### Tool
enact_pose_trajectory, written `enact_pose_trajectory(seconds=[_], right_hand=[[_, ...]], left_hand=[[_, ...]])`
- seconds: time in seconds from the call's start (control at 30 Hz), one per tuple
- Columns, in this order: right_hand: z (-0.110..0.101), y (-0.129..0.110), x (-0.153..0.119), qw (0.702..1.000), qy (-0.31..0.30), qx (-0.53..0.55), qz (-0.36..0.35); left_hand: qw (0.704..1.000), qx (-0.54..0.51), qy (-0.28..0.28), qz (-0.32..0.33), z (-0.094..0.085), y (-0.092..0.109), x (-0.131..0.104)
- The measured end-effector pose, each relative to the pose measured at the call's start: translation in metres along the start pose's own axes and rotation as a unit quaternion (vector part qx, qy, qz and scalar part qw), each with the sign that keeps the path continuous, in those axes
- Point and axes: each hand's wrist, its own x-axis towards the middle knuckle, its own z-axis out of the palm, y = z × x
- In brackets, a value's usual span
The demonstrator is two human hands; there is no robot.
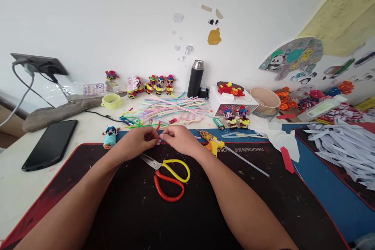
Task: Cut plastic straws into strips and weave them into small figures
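My left hand [137, 141] is closed, its fingers curled around a small red piece that looks like a pipe cleaner [158, 126], whose tip sticks up between the hands. My right hand [181, 140] pinches at the same spot, fingertips almost against the left ones; most of the piece is hidden. Just below the hands, scissors [171, 177] with one yellow and one red handle lie on the black mat [205, 211]. To the right of my right hand rests a yellow glue gun [215, 144] with a clear glue stick [249, 162] in its back.
Pastel pipe cleaners [175, 107] are heaped behind the hands. A small blue-hatted figure [110, 137] and a black phone [49, 144] lie left. Behind stand a black thermos [195, 79], a white box [234, 101] and several figures [159, 85]. White paper strips [345, 152] are piled right.
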Motion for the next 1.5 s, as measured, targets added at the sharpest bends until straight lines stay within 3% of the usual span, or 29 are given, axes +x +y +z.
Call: enact_pose_trajectory(seconds=[0.23,0.53,0.8,0.97,1.07,1.17,1.27,1.4,1.5], right_hand=[[0.007,-0.005,-0.001,0.999,-0.009,-0.007,-0.050],[0.011,-0.010,-0.004,0.996,0.009,-0.064,-0.066],[0.019,-0.015,-0.008,0.986,0.034,-0.139,-0.086],[0.020,-0.010,-0.005,0.993,0.046,-0.066,-0.088],[0.020,-0.006,-0.002,0.996,0.031,-0.008,-0.084],[0.018,-0.001,-0.001,0.997,-0.022,0.040,-0.063],[0.012,0.003,0.000,0.994,-0.063,0.083,-0.035],[0.004,0.003,-0.001,0.995,-0.061,0.073,-0.015],[0.000,0.000,-0.002,0.998,-0.053,0.044,-0.003]], left_hand=[[0.997,-0.073,0.009,0.016,0.008,-0.008,0.005],[0.980,-0.193,0.031,-0.033,0.004,-0.009,0.007],[0.910,-0.395,0.096,-0.084,0.010,-0.009,0.009],[0.845,-0.512,0.096,-0.120,0.006,-0.001,0.008],[0.825,-0.547,0.091,-0.110,0.000,0.005,0.005],[0.839,-0.533,0.062,-0.094,-0.006,0.012,0.000],[0.886,-0.458,0.025,-0.074,-0.012,0.015,-0.005],[0.947,-0.318,-0.005,-0.038,-0.017,0.012,-0.007],[0.962,-0.273,-0.007,-0.020,-0.018,0.009,-0.007]])
